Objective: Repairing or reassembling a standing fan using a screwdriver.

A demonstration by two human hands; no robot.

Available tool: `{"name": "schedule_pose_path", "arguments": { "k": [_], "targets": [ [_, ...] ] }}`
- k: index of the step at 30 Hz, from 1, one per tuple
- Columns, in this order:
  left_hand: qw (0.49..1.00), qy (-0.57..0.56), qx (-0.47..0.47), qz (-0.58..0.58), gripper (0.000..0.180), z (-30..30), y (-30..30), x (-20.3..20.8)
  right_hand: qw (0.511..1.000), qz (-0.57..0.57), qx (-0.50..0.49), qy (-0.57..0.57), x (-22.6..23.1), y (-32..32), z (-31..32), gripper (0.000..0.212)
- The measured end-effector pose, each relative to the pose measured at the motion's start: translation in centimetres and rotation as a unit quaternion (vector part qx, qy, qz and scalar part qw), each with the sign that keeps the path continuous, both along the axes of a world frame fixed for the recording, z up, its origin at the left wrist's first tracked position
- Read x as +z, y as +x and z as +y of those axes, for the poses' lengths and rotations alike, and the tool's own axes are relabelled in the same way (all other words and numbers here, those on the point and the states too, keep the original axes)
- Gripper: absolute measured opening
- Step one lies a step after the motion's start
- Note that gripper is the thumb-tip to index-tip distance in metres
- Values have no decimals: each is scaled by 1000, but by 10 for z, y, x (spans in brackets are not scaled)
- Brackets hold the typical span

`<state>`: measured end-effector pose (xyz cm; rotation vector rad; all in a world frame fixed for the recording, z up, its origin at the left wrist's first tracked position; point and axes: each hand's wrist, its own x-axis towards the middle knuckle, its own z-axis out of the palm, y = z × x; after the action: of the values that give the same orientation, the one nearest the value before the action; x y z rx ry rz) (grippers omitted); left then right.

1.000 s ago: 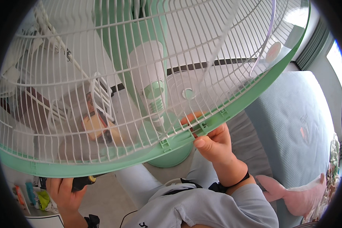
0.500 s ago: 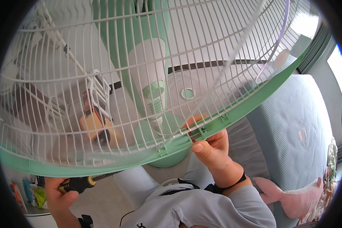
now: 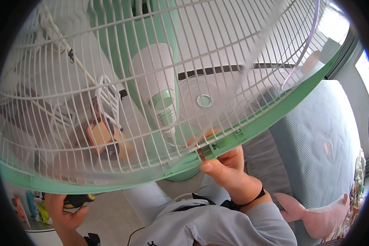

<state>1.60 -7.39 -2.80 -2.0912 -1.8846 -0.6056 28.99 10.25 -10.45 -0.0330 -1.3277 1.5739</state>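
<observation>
A large fan's white wire guard (image 3: 110, 98) with a green plastic rim (image 3: 270, 112) fills the upper view. My right hand (image 3: 229, 170) grips the rim at its lower middle, thumb on the near side and fingers partly hidden behind, beside a small clip-like notch. At the lower left, my left hand (image 3: 65, 213) is closed around a screwdriver (image 3: 80, 200) with a black and yellow handle, just under the rim. Most of its shaft is hidden along the rim's edge. Whether the left hand also bears the rim, I cannot tell.
Behind the wires stands the green and white fan post (image 3: 153, 78); another round guard (image 3: 204, 100) lies beyond. A blue-covered bed (image 3: 315, 135) with a pink plush toy (image 3: 324, 215) is on the right. A white folding frame (image 3: 106, 98) stands left, a shelf of small items (image 3: 37, 207) lower left.
My right hand has shifted slightly left along with the tilting rim. The screwdriver has moved left and sits further back beneath the rim, with less of its shaft showing.
</observation>
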Motion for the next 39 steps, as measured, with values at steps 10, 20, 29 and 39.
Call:
{"name": "schedule_pose_path", "arguments": {
  "k": [10, 20, 29, 39],
  "targets": [
    [999, -43, 9, 25, 37, 15, 10, 3, 999, -21, -19, 21, -4, 1, 4, 23],
    [995, 40, -33, 89, 41, 8, 14, 9, 999, 20, 18, -44, 2, 0, -3, 19],
    [977, -146, -76, -134, 35, 19, 7, 26, 1000, 20, 11, -20, -4, -7, -1, 18],
    [985, 31, -90, 140, 43, 13, -2, 8, 998, 37, 13, -42, -4, -12, 0, 28]
  ]
}}
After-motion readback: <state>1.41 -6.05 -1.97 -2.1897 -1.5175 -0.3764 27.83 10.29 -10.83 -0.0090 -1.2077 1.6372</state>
